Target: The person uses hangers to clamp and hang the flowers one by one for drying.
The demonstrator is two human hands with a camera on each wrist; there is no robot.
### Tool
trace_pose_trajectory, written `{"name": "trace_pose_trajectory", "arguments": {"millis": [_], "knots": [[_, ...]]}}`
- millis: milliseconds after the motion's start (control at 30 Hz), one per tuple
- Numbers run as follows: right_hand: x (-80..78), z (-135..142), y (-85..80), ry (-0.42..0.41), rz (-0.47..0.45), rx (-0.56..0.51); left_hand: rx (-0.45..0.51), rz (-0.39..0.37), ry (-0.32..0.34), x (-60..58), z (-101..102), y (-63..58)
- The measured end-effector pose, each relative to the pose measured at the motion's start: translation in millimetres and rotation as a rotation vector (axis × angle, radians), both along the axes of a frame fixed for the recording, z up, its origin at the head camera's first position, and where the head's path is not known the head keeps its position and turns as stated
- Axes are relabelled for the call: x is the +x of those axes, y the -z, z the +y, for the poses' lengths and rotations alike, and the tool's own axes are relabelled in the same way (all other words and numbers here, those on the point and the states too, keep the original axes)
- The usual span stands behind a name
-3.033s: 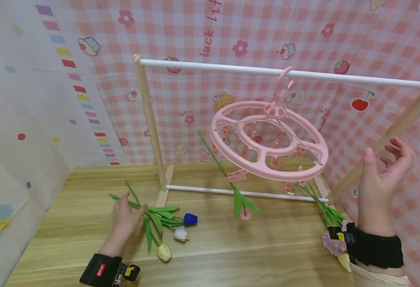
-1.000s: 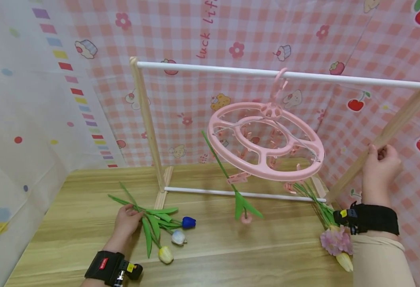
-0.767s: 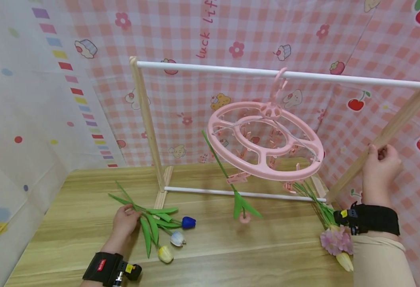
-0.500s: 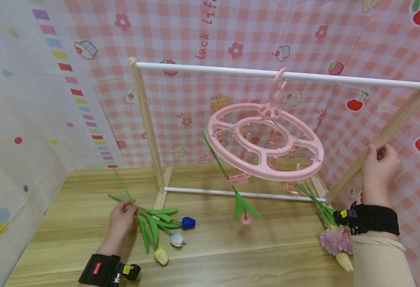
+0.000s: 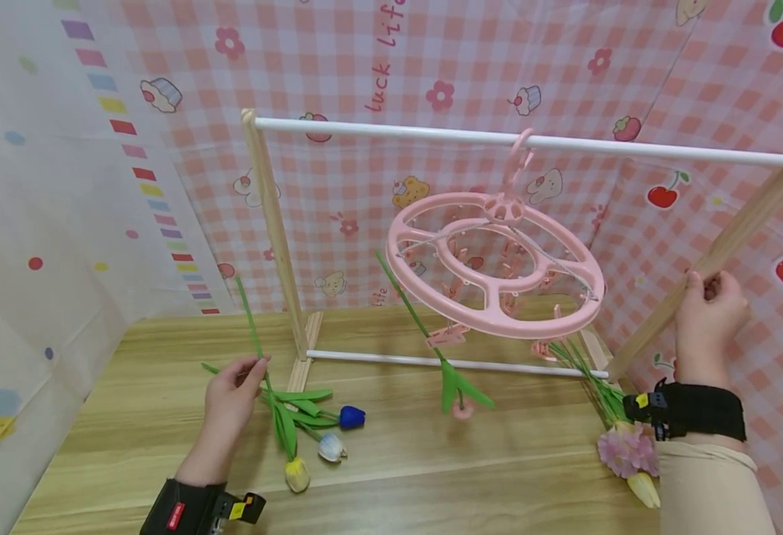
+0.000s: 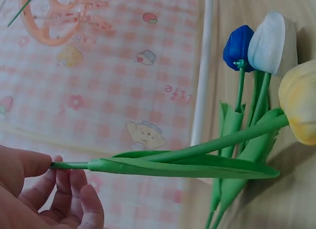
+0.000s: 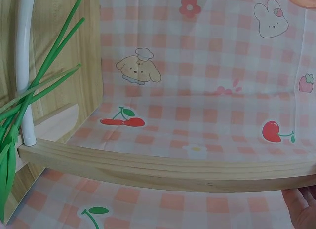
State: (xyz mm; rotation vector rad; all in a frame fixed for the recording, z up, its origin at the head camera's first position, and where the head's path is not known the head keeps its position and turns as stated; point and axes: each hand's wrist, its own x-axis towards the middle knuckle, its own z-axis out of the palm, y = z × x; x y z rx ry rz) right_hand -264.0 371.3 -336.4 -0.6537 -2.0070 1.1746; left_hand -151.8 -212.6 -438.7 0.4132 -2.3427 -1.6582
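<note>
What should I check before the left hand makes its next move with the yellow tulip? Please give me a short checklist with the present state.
1. Left hand secure on the yellow tulip: ok, thumb and finger pinch its stem.
2. Yellow tulip free from the blue tulip and white tulip: cannot tell; it crosses their leaves in the left wrist view, but contact is unclear.
3. Right hand on the wooden right post: ok.
4. Pink hanger hooked over the white top bar: ok.
5. Lower-left clip free: not ok, it holds a pink tulip.
6. Other clips free: cannot tell, too small and overlapping.
</note>
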Motion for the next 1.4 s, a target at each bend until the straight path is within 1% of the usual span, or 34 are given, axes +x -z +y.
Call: {"name": "trace_pose_trajectory", "arguments": {"millis": [267, 367, 533, 633, 733, 933, 1133, 1233, 1400], "knots": [[0.5, -1, -0.5, 0.003, -0.003, 0.013, -0.188, 0.114, -0.027, 6.5, 6, -13.7], [0.6, 0, -0.1, -0.003, -0.003, 0.012, -0.225, 0.157, -0.039, 8.4, 8, -18.1], [-0.1, -1, 2.0, -0.014, 0.02, 0.019, -0.273, 0.208, -0.085, 9.8, 10, -22.6], [-0.6, -1, 2.9, -0.01, 0.036, 0.028, -0.27, 0.241, -0.097, 9.6, 11, -24.8], [0.0, -1, 2.3, -0.013, 0.033, 0.003, -0.251, 0.267, -0.094, 9.1, 13, -26.6], [1.6, -1, 1.1, -0.017, 0.021, -0.017, -0.214, 0.281, -0.097, 8.7, 14, -29.4], [2.3, -2, 2.2, -0.015, 0.05, 0.002, -0.219, 0.284, -0.146, 11.8, 13, -35.1], [1.8, -2, 3.5, -0.007, 0.057, 0.018, -0.208, 0.296, -0.168, 13.0, 12, -37.4], [1.4, -2, 3.6, -0.008, 0.044, 0.008, -0.14, 0.373, -0.199, 15.1, 9, -41.9]]}}
